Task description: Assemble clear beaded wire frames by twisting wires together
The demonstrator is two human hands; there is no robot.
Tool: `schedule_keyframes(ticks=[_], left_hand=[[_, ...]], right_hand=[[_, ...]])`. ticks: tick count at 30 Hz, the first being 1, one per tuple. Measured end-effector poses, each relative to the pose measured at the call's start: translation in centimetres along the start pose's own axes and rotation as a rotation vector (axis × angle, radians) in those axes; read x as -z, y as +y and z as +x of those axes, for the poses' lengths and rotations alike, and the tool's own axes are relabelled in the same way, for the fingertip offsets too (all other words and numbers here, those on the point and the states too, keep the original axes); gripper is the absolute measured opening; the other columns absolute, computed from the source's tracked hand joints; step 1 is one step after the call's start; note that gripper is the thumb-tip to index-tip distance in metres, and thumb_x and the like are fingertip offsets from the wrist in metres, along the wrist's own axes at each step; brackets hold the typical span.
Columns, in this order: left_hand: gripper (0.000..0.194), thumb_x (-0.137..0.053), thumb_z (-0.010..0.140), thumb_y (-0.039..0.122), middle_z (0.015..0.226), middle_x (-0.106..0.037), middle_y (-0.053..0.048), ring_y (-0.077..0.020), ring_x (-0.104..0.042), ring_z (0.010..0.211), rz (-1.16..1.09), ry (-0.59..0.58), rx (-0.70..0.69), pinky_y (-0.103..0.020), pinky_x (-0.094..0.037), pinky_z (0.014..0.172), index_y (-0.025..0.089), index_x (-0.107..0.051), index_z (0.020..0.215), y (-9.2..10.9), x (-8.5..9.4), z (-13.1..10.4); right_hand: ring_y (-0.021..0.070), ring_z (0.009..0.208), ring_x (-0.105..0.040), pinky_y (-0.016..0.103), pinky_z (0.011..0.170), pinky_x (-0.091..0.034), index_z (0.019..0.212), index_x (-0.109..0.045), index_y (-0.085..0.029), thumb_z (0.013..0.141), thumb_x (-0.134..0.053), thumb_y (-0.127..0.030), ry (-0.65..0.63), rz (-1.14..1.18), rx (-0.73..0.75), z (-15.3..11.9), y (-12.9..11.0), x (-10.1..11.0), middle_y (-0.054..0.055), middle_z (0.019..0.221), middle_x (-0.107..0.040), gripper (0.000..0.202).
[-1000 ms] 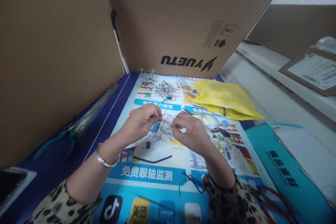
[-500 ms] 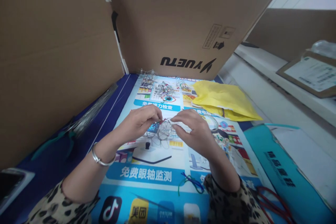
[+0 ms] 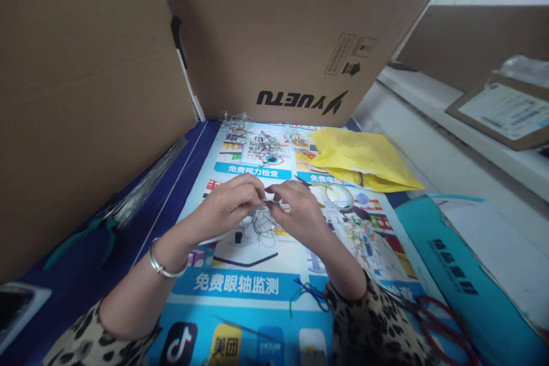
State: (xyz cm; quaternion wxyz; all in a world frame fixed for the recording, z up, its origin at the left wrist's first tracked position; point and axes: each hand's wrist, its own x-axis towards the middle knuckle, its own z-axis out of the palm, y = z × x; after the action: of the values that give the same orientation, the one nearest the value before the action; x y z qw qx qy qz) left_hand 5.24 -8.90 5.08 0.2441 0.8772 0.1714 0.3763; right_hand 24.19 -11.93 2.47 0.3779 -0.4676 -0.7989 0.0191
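A tangled piece of thin wire (image 3: 261,227) hangs below my fingertips over the printed mat. My left hand (image 3: 234,201) is closed in a pinch on its upper end. Thumb and forefinger of my right hand (image 3: 298,209) pinch at the same end, their tips almost touching the left fingers. The exact spot of the grip is partly hidden by the fingers. Just beyond my right hand lie a clear ring-shaped roll (image 3: 339,197) and a tool with yellow handles (image 3: 319,186), partly covered.
Cardboard panels (image 3: 266,34) wall the back and left. Teal-handled pliers (image 3: 112,237) and a bundle of straight wires (image 3: 150,183) lie left. Wire pieces (image 3: 266,146) sit at the back, a yellow bag (image 3: 364,160) and red-handled scissors (image 3: 446,326) on the right, coloured ties (image 3: 311,293) in front.
My right hand has moved left and its fingers have closed in on the wire piece beside the left fingertips. The wire piece has turned and hangs a little lower. The view has shifted slightly.
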Motion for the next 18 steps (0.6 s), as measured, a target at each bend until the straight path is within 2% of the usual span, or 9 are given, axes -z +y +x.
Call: schedule_keyframes(ticks=[3, 5, 7, 11, 18], left_hand=[[0.003, -0.055, 0.085, 0.020, 0.090, -0.060, -0.003, -0.0146, -0.056, 0.088, 0.094, 0.001, 0.102, -0.029, -0.043, 0.080, 0.019, -0.053, 0.087, -0.16, 0.14, 0.00], [0.012, -0.057, 0.085, 0.025, 0.094, -0.062, -0.002, -0.0160, -0.056, 0.092, 0.177, -0.025, 0.155, -0.032, -0.040, 0.084, 0.020, -0.054, 0.095, -0.26, 0.28, 0.01], [0.013, -0.054, 0.087, 0.027, 0.097, -0.063, -0.001, -0.0165, -0.055, 0.095, 0.214, -0.065, 0.175, -0.033, -0.037, 0.087, 0.021, -0.054, 0.098, -0.25, 0.43, 0.06], [0.012, -0.046, 0.090, 0.024, 0.095, -0.062, -0.001, -0.0157, -0.053, 0.093, 0.225, -0.085, 0.174, -0.032, -0.034, 0.085, 0.021, -0.056, 0.097, -0.07, 0.55, 0.12], [0.010, -0.050, 0.089, 0.023, 0.088, -0.064, 0.000, -0.0167, -0.051, 0.090, 0.303, -0.082, 0.097, -0.034, -0.033, 0.083, 0.021, -0.059, 0.090, -0.16, 0.36, 0.20]], right_hand=[[0.0196, 0.081, -0.059, 0.034, 0.076, -0.046, 0.095, -0.064, -0.018, 0.081, -0.054, -0.015, 0.145, -0.122, 0.068, -0.20, 0.31, -0.07, 0.006, 0.083, -0.066, 0.017], [0.0205, 0.082, -0.059, 0.036, 0.076, -0.046, 0.097, -0.063, -0.018, 0.083, -0.054, -0.016, 0.172, -0.195, 0.114, -0.25, 0.31, 0.09, 0.007, 0.084, -0.066, 0.018], [0.0205, 0.081, -0.059, 0.036, 0.074, -0.046, 0.099, -0.063, -0.017, 0.083, -0.054, -0.015, 0.193, -0.230, 0.150, -0.25, 0.22, 0.28, 0.007, 0.083, -0.066, 0.019], [0.0198, 0.078, -0.059, 0.035, 0.071, -0.047, 0.099, -0.062, -0.018, 0.082, -0.055, -0.013, 0.266, -0.258, 0.191, -0.23, 0.11, 0.46, 0.007, 0.081, -0.065, 0.019], [0.0199, 0.079, -0.061, 0.035, 0.070, -0.050, 0.099, -0.062, -0.018, 0.080, -0.057, -0.011, 0.360, -0.222, 0.187, -0.39, 0.49, 0.16, 0.008, 0.082, -0.065, 0.020]])
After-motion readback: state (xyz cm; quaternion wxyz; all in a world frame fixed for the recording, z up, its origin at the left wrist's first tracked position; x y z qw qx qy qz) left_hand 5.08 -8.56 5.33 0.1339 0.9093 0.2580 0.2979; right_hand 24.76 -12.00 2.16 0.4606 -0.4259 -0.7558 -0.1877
